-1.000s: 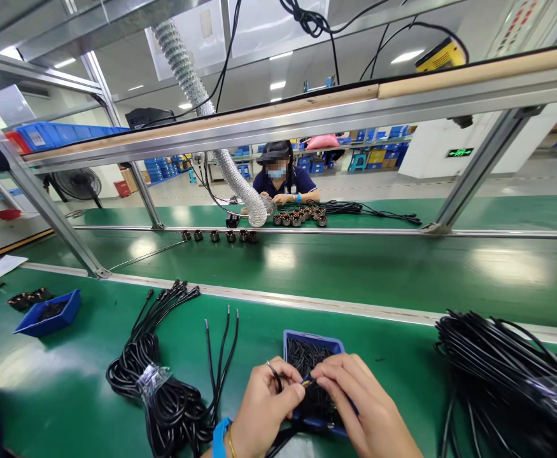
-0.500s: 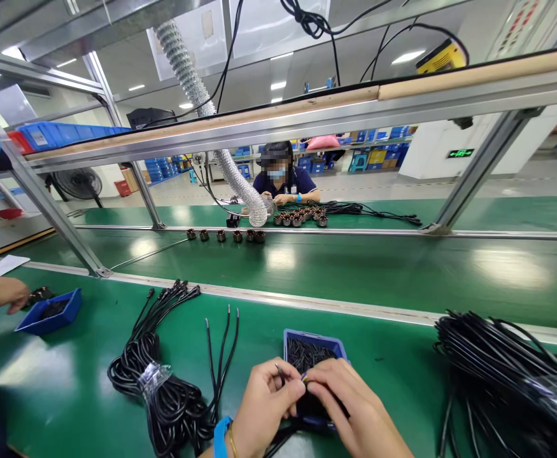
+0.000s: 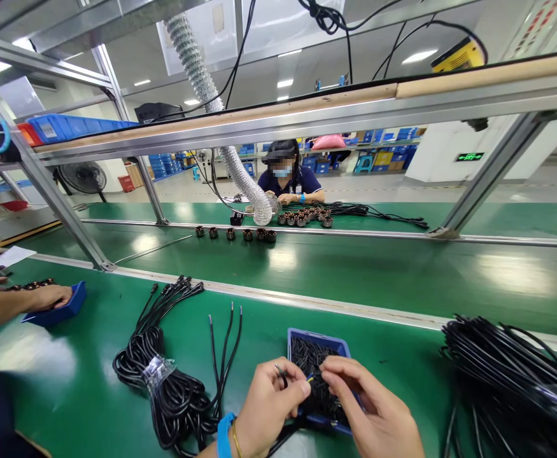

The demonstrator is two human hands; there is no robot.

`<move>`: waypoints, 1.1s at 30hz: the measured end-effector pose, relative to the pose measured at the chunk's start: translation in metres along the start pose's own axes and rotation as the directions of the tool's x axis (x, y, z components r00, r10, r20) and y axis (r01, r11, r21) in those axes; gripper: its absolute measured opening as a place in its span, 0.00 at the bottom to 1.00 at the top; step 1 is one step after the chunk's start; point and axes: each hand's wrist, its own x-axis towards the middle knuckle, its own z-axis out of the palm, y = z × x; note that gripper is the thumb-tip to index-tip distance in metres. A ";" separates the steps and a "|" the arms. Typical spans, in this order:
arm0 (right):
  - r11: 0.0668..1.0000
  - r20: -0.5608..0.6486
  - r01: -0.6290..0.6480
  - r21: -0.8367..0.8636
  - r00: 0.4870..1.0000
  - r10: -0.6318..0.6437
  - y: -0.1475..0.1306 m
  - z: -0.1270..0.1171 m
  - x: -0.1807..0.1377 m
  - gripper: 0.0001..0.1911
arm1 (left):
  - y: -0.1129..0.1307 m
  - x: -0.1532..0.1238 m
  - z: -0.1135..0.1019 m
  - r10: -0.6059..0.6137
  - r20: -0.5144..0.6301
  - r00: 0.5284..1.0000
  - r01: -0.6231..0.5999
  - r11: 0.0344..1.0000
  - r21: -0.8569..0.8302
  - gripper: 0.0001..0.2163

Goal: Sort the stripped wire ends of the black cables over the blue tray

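Observation:
My left hand [image 3: 273, 397], with a blue band at the wrist, pinches a black cable [image 3: 282, 376] whose end shows small coloured wires between thumb and forefinger. Just to its right, my right hand [image 3: 368, 404] has thumb and fingertips pressed together near the wire ends; whatever they hold is too small to make out. Both hands are over a blue bin [image 3: 319, 334] filled with small black pieces [image 3: 312, 356]. Left of my hands, a tied coil of black cable [image 3: 173, 388] lies on the green bench, with several loose cable ends [image 3: 223, 356] beside it.
A large black cable bundle [image 3: 507, 375] lies at the right. At the left, a co-worker's hand [image 3: 51, 296] is in another blue bin [image 3: 75, 305]. Several copper-coloured round parts [image 3: 230, 234] stand on the belt. Opposite, a person [image 3: 288, 178] sits behind a silver duct [image 3: 240, 172].
My right hand has moved slightly right, away from the wire ends in my left hand. The co-worker's hand at the left has reached into the blue bin there. The view has shifted slightly.

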 end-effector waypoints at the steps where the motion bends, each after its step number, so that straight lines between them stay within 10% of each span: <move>1: 0.999 0.010 0.029 -0.022 1.000 -0.029 0.001 -0.001 0.000 0.07 | 0.000 0.000 0.000 0.001 -0.001 1.000 -0.001 1.000 -0.002 0.20; 24: 0.927 0.225 0.371 -0.053 0.909 -0.351 -0.006 -0.006 0.013 0.10 | -0.004 0.001 0.003 0.060 -0.017 0.998 -0.060 0.998 0.016 0.20; 33: 0.973 -0.030 -0.128 0.191 0.990 0.137 -0.001 -0.001 0.006 0.09 | -0.002 -0.001 0.001 0.030 0.026 0.999 -0.029 0.998 -0.047 0.21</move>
